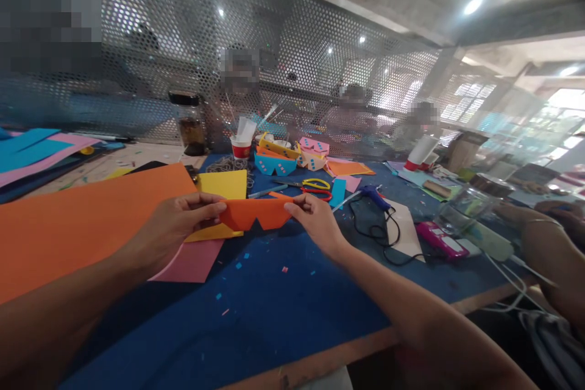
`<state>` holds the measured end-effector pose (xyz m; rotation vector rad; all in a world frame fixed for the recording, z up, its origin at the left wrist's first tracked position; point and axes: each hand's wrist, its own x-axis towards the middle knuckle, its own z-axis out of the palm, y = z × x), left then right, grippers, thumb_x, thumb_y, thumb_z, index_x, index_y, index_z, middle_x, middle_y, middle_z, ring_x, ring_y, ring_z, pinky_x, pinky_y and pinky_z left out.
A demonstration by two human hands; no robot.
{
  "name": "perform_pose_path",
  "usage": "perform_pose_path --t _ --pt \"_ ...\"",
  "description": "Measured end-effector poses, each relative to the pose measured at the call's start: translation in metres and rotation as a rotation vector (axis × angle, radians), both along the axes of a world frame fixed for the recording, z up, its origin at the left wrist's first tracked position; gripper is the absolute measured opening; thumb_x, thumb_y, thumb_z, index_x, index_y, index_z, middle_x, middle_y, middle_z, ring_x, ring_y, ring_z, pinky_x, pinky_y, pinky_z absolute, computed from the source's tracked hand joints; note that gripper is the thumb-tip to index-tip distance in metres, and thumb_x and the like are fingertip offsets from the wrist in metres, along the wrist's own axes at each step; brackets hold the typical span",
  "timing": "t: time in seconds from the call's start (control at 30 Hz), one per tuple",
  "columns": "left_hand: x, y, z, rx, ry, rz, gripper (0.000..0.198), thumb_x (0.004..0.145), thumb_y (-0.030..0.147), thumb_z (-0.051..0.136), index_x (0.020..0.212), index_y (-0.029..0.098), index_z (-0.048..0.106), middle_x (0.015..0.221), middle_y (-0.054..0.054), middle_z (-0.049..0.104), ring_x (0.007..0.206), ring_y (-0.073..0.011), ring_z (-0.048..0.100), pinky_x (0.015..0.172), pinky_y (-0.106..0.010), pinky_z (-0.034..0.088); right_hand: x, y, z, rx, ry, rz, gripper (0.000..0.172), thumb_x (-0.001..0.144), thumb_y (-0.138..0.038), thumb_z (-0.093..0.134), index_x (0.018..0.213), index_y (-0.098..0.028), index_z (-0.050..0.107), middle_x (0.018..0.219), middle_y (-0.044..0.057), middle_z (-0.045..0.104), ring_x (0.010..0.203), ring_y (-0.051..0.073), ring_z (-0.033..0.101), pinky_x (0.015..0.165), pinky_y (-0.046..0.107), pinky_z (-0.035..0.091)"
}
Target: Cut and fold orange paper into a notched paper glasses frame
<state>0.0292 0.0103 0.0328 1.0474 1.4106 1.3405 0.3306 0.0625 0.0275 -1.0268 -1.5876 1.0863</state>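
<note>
Between my two hands an orange paper mask (256, 213) is stretched out, with a V-shaped notch at its lower middle. My left hand (192, 219) pinches its left end and my right hand (311, 216) pinches its right end. Behind it lie a yellow paper sheet (223, 184) and scissors (315, 185) with yellow handles. A second pair of handles, red ones (320, 194), shows beside them. Farther back stands a blue paper mask (275, 164) with small squares stuck on it. A large orange sheet (91, 213) spreads under and beyond my left arm.
To the right lie a blue glue gun (375, 196) with a black cord, a pink power strip (441, 239) and a glass jar (473, 204). A red paper cup (241, 147) and a lidded jar (189, 128) stand near the perforated screen (292, 67). Another person's arm (539, 237) rests at far right.
</note>
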Motion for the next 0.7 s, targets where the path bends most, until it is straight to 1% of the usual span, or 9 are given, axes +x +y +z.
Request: perform_pose_path --t 0.1,0.17,0.27,0.33,0.4,0.5,0.6,0.7 --pt "-0.001 0.0 0.001 -0.001 0.017 -0.016 0.055 0.055 0.058 0.113 0.09 0.022 0.09 0.097 -0.007 0.092 0.084 -0.0214 0.082 0.071 -0.027 0.067 0.001 -0.001 0.0 0.087 -0.1 0.01 0.032 0.096 -0.055 0.084 0.091 -0.024 0.078 0.091 0.003 0.082 0.089 0.023 0.074 0.081 0.033 0.056" --pt "-0.001 -0.001 0.003 -0.002 0.027 -0.029 0.053 0.058 0.057 0.113 0.092 0.023 0.091 0.098 -0.007 0.092 0.086 -0.0222 0.083 0.071 -0.027 0.067 0.003 -0.003 0.0 0.148 -0.167 0.009 0.034 0.1 -0.057 0.08 0.09 -0.025 0.075 0.086 0.001 0.078 0.084 0.021 0.069 0.077 0.032 0.051" --pt "-0.002 -0.002 0.003 -0.007 0.037 -0.053 0.051 0.063 0.057 0.112 0.096 0.023 0.092 0.1 -0.007 0.093 0.091 -0.0244 0.085 0.076 -0.029 0.069 0.005 -0.006 0.001 0.207 -0.275 -0.002 0.035 0.103 -0.056 0.075 0.087 -0.026 0.07 0.078 -0.001 0.069 0.075 0.02 0.06 0.072 0.032 0.042" --pt "-0.004 -0.002 0.002 -0.013 0.043 -0.068 0.052 0.066 0.06 0.111 0.098 0.023 0.093 0.101 -0.008 0.093 0.093 -0.0263 0.086 0.078 -0.032 0.071 0.006 -0.008 0.002 0.224 -0.326 0.001 0.033 0.104 -0.053 0.073 0.086 -0.026 0.069 0.076 -0.002 0.065 0.073 0.02 0.057 0.071 0.032 0.038" --pt "-0.006 -0.001 0.001 -0.023 0.048 -0.082 0.052 0.07 0.063 0.109 0.099 0.023 0.093 0.101 -0.008 0.093 0.094 -0.0275 0.087 0.079 -0.033 0.071 0.005 -0.01 0.004 0.226 -0.329 0.026 0.031 0.104 -0.051 0.072 0.086 -0.026 0.069 0.076 -0.002 0.064 0.074 0.02 0.057 0.072 0.032 0.038" --pt "-0.008 -0.001 -0.002 -0.034 0.051 -0.096 0.052 0.073 0.064 0.108 0.099 0.022 0.093 0.101 -0.008 0.093 0.094 -0.0269 0.086 0.08 -0.032 0.071 0.005 -0.011 0.007 0.2 -0.283 0.093 0.032 0.103 -0.053 0.069 0.087 -0.026 0.071 0.077 -0.002 0.062 0.075 0.019 0.054 0.072 0.032 0.038" --pt "-0.01 0.0 -0.003 -0.037 0.055 -0.103 0.05 0.073 0.064 0.107 0.095 0.022 0.092 0.1 -0.008 0.093 0.094 -0.0264 0.085 0.08 -0.032 0.07 0.005 -0.012 0.011 0.156 -0.243 0.151 0.037 0.101 -0.059 0.07 0.087 -0.025 0.072 0.078 -0.002 0.062 0.075 0.019 0.052 0.072 0.032 0.038" --pt "-0.011 0.001 0.0 -0.043 0.056 -0.111 0.05 0.072 0.063 0.108 0.093 0.022 0.091 0.097 -0.008 0.092 0.09 -0.024 0.083 0.078 -0.03 0.068 0.005 -0.014 0.014 0.137 -0.223 0.172 0.046 0.1 -0.068 0.072 0.086 -0.024 0.072 0.078 -0.002 0.06 0.076 0.018 0.051 0.073 0.032 0.038"
